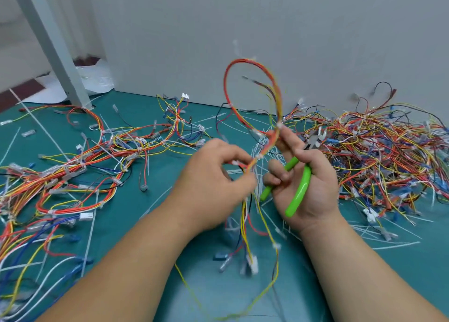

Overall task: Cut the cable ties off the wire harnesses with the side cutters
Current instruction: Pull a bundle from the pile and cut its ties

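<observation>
Holding a looped bundle of thin red, orange and yellow insulated wires, the wire harness point(252, 96), raised above the teal matted surface point(150, 227) between both hands. The left hand point(213, 173) pinches the bundle's lower run between thumb and fingertips. The right hand point(308, 176) pinches it higher up, thumb and forefinger closed just below a small white plastic cable tie point(279, 125), while its other fingers curl round the green-handled steel side cutters point(300, 190) lying across the palm, head pointing away. The harness is judged light and limp — it will droop and spring, so it is best gripped close on either side of a tie to keep that stretch taut. Its insulation looks soft and easily nicked; the ties are probably stiffer. Tangled piles of further harnesses point(388, 147) and white tie offcuts point(393, 245) lie around. No brand, label or writing can be read.
</observation>
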Action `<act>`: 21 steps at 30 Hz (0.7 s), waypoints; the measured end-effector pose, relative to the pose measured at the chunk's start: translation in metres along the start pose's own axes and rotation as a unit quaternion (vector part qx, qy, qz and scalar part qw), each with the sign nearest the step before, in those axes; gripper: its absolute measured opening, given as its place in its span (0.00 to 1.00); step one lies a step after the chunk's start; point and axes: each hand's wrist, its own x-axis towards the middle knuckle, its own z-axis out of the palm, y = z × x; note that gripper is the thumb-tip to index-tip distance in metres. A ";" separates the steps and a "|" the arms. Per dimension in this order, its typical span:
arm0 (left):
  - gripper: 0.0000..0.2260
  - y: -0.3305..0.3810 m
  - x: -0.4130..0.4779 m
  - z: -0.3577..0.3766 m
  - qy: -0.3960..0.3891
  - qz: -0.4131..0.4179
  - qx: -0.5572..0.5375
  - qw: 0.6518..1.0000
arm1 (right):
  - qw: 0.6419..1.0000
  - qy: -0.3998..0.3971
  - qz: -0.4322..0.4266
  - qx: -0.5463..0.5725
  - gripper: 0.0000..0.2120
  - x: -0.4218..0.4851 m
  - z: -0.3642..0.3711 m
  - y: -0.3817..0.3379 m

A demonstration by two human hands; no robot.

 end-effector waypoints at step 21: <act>0.18 -0.005 0.005 -0.005 0.183 0.031 -0.007 0.983 | 0.979 0.015 -0.019 -0.203 0.06 -0.016 0.023 0.014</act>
